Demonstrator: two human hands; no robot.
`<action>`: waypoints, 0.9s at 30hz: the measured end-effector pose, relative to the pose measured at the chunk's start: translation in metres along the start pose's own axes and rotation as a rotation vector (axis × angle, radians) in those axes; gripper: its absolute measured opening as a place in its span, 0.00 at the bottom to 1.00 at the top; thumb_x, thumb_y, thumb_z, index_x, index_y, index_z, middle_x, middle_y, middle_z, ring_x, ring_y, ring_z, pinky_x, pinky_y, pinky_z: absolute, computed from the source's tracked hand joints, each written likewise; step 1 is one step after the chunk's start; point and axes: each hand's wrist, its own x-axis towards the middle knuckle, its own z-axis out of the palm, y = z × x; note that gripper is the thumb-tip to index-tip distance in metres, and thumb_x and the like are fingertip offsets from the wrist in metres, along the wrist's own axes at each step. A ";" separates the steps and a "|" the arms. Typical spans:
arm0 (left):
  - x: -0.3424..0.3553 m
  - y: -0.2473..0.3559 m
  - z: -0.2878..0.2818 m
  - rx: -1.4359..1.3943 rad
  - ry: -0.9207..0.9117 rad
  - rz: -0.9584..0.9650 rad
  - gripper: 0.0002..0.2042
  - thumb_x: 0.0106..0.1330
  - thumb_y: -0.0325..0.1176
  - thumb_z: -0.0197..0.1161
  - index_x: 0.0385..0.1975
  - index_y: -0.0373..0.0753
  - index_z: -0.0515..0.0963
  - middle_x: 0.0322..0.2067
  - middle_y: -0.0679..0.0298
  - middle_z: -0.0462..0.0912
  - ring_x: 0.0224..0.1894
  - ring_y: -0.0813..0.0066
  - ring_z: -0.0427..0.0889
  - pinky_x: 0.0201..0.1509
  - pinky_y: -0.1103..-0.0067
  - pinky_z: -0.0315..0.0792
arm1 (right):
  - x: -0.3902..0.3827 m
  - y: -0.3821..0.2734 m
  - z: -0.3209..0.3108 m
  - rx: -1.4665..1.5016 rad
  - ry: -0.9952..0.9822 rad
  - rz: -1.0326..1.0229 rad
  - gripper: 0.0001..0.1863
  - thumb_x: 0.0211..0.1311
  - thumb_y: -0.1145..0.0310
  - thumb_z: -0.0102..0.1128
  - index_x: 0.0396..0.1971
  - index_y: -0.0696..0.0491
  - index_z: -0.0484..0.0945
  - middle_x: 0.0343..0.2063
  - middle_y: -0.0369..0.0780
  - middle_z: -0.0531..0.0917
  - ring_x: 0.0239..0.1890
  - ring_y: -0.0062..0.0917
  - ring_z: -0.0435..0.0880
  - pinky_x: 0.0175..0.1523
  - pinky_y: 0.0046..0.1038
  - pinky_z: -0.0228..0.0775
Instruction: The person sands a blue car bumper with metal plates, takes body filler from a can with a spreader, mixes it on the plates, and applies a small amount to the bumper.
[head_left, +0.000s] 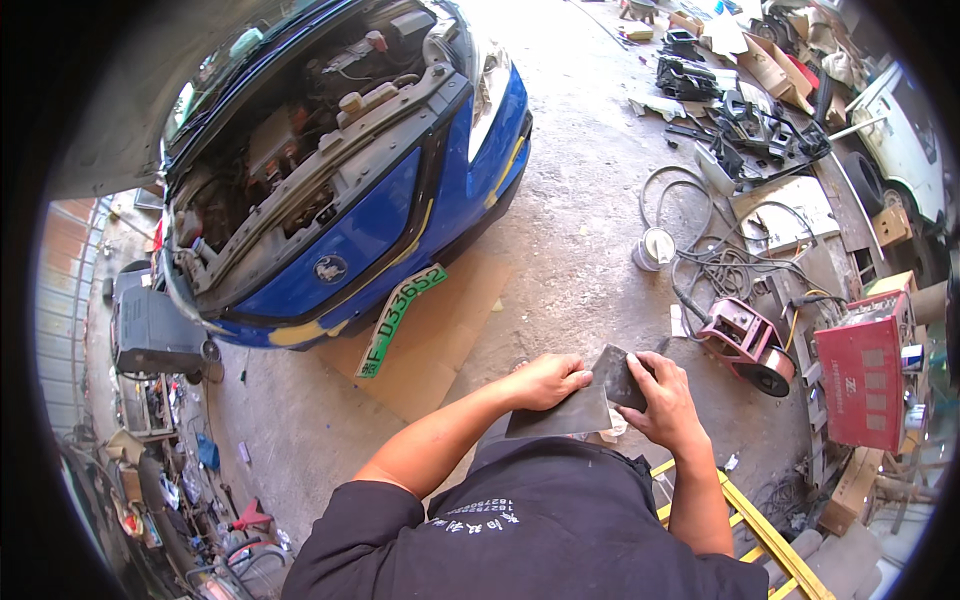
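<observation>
In front of my waist, my left hand [550, 382] pinches a dark grey sheet [562, 418] that looks like sandpaper, its thumb on top and its fingers mostly hidden. A smaller dark grey piece [622, 380] is gripped by my right hand [665, 402], the thumb and fingers closed along its edge. The two pieces meet or overlap between my hands; whether they are still joined I cannot tell. Beyond my hands at the left stands a blue car [370, 205] with its hood up and the engine bay exposed. Yellowish patches mark its front bumper [290, 333].
Flattened cardboard [440, 350] lies under the bumper. On the right are a white bucket [655, 248], coiled cables [735, 260], a pink wire feeder [745, 340] and a red machine [865, 375]. A yellow ladder [775, 540] lies by my right side. Loose car parts [750, 115] clutter the far right.
</observation>
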 end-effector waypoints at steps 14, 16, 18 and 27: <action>0.075 -0.016 -0.099 0.140 -0.233 0.128 0.17 0.71 0.42 0.49 0.36 0.31 0.74 0.35 0.43 0.78 0.41 0.48 0.78 0.46 0.64 0.70 | 0.089 0.018 -0.001 -0.103 0.080 0.337 0.34 0.40 0.63 0.73 0.53 0.49 0.74 0.50 0.46 0.72 0.53 0.41 0.71 0.57 0.40 0.62; 0.084 -0.019 -0.101 0.055 -0.207 0.109 0.17 0.71 0.42 0.48 0.36 0.31 0.73 0.33 0.45 0.78 0.38 0.53 0.78 0.44 0.66 0.70 | 0.088 0.027 -0.007 -0.127 0.075 0.438 0.33 0.40 0.64 0.73 0.52 0.49 0.75 0.50 0.46 0.72 0.53 0.41 0.71 0.57 0.40 0.61; 0.097 -0.021 -0.105 -0.047 -0.147 0.105 0.18 0.71 0.43 0.48 0.35 0.31 0.73 0.30 0.51 0.78 0.35 0.66 0.76 0.41 0.70 0.69 | 0.089 0.038 -0.011 -0.064 0.045 0.324 0.32 0.39 0.64 0.73 0.51 0.48 0.75 0.51 0.46 0.72 0.54 0.41 0.71 0.58 0.40 0.61; 0.183 0.014 -0.100 -0.704 -0.084 -0.219 0.09 0.67 0.34 0.59 0.38 0.35 0.75 0.31 0.68 0.78 0.32 0.83 0.74 0.35 0.82 0.71 | 0.121 0.104 -0.010 0.109 0.007 0.083 0.32 0.35 0.67 0.74 0.48 0.45 0.78 0.53 0.46 0.71 0.54 0.40 0.71 0.58 0.40 0.62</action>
